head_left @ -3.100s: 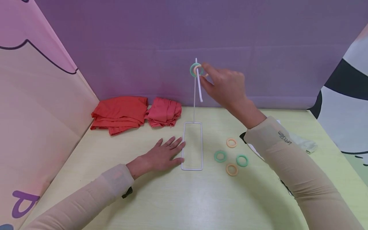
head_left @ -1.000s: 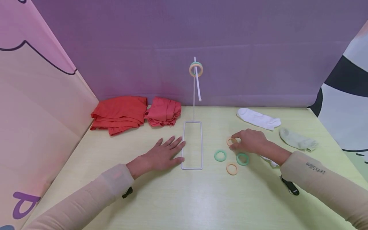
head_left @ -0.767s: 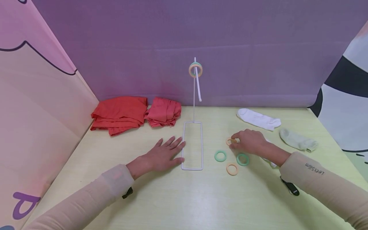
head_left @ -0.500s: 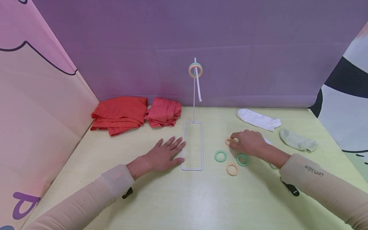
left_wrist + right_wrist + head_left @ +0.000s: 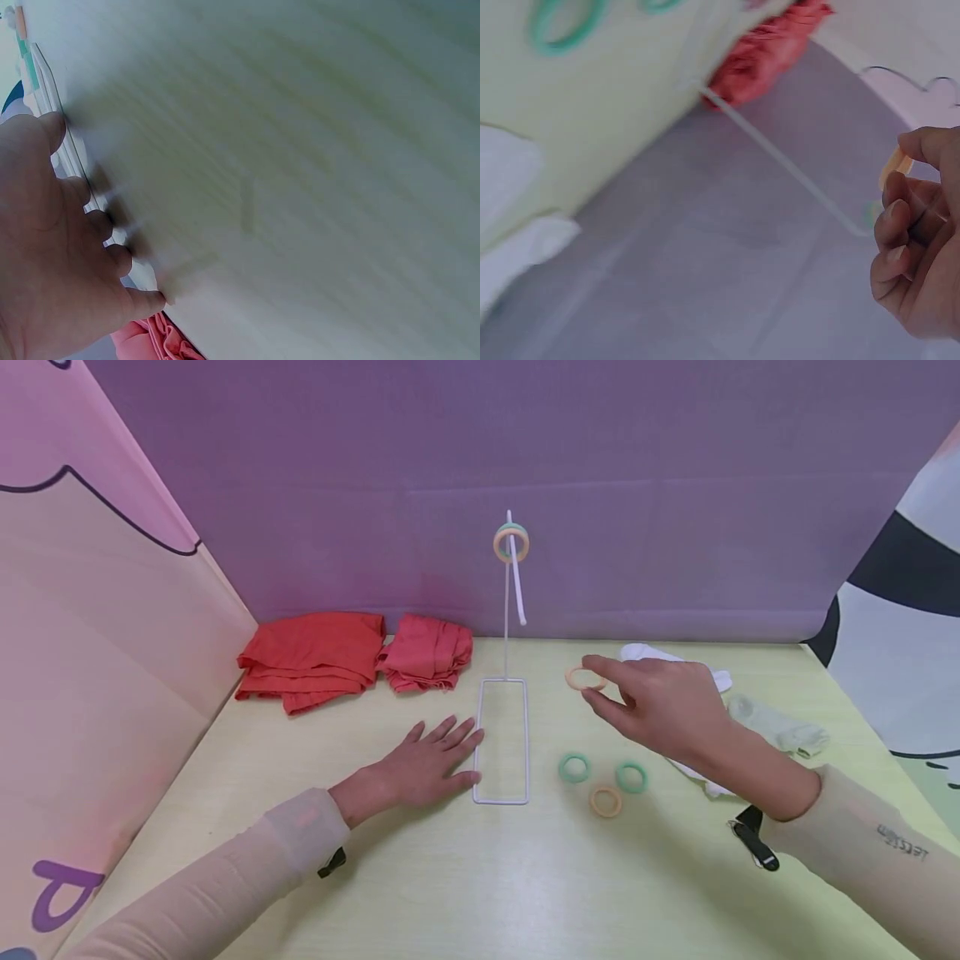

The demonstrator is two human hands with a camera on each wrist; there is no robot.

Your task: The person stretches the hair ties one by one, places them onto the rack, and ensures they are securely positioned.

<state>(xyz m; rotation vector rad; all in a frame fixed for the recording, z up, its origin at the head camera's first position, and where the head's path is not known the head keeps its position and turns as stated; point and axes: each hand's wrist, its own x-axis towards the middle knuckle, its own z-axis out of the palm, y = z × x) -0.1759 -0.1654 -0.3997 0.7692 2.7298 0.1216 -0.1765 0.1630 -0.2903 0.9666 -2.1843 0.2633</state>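
My right hand [image 5: 594,683] is raised over the table and pinches an orange ring [image 5: 579,678] between thumb and forefinger, to the right of a white wire stand [image 5: 507,610]. In the right wrist view the same ring [image 5: 895,169] shows at my fingertips [image 5: 897,211]. An orange and a green ring [image 5: 512,543] hang together on the stand's hook. My left hand [image 5: 442,752] lies flat on the table, fingers against the stand's rectangular base [image 5: 501,798]. Two green rings [image 5: 573,768] [image 5: 632,777] and another orange ring [image 5: 604,802] lie below my right hand.
Two folded red cloths [image 5: 311,656] [image 5: 427,652] lie at the back left. A white sock [image 5: 645,652] and a pale green sock [image 5: 780,733] lie behind my right arm. A purple backdrop [image 5: 675,485] closes the yellow table [image 5: 487,885] at the rear.
My right hand picked the orange ring up off the table and lifted it up and slightly left. The left hand has stayed put.
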